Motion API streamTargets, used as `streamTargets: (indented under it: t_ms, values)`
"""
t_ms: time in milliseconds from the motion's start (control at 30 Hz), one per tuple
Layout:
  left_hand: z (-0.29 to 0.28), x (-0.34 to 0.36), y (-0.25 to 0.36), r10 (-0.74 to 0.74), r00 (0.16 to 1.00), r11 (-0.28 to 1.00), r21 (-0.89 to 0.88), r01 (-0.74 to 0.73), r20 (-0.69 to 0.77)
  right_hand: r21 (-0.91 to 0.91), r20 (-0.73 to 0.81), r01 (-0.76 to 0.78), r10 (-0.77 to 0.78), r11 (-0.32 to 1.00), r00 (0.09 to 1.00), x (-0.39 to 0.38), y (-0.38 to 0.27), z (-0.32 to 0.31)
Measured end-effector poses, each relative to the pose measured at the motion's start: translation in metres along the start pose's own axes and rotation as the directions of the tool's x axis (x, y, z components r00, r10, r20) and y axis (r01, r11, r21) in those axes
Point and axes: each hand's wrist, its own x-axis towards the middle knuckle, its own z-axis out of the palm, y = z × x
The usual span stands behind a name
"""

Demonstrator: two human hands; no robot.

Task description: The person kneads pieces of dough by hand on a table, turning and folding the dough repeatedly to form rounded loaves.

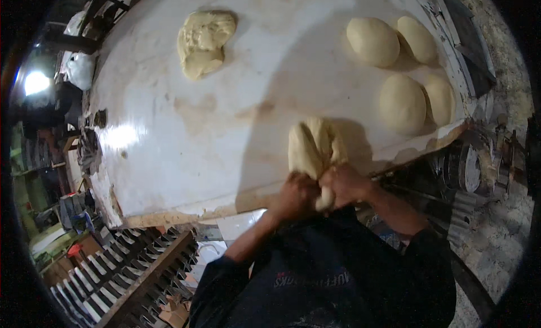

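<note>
Both hands are closed on one piece of dough [313, 147] at the near edge of the white worktable [169, 147]. The left hand [296, 195] clamps the lower end from the person's left; the right hand [345, 184] clamps it from the right, the two touching at the knuckles. The near end of the dough is squeezed between them and pokes out below the fists, just off the table edge — the rest of the piece lies on the board, stretching away from the person in a rough, folded lump.

Finished work, as judged from shape: four smooth rounded dough balls [373, 41] sit in a cluster at the far right of the table, in two close pairs, each pair touching or nearly so. They look evenly formed and are well apart from the hands.

Outstanding work: the piece in hand is still uneven and unrounded. A further ragged mass of dough [204, 41] lies at the far left of the table, untouched and irregular (enough, by the look of it, for more than one portion). On that evidence, shaping appears partly done, with a fair share left.

Surface condition: the table is smeared with pale residue. Stacked metal tins [112, 283] stand below the table at the lower left; their contents cannot be made out.
</note>
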Motion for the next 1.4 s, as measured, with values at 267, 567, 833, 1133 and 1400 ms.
streamTargets:
  t_ms: [267,567,833,1133,1400]
  values:
    - [-0.087,0.115,-0.159,-0.534,0.760,0.845,-0.252,0.471,-0.369,0.120,-0.450,-0.322,0.341,0.939,0.825,0.120,0.171,-0.114]
    - [-0.033,0.084,-0.125,-0.553,0.827,0.689,-0.615,0.383,-0.105,0.186,0.102,-0.276,0.261,0.943,0.960,0.163,0.150,-0.104]
    - [-0.108,0.087,-0.131,-0.569,0.790,0.802,0.056,0.595,-0.229,0.832,-0.522,0.105,0.705,0.545,0.480,0.117,0.140,-0.068]
    - [-0.063,0.131,-0.155,-0.391,0.891,0.839,-0.486,0.243,-0.230,0.924,-0.381,0.238,0.717,0.298,0.584,0.109,0.094,-0.013]
    - [0.011,-0.056,-0.095,-0.482,0.798,0.831,-0.476,0.287,-0.361,0.820,-0.413,0.181,0.342,0.544,0.844,0.104,0.050,0.063]
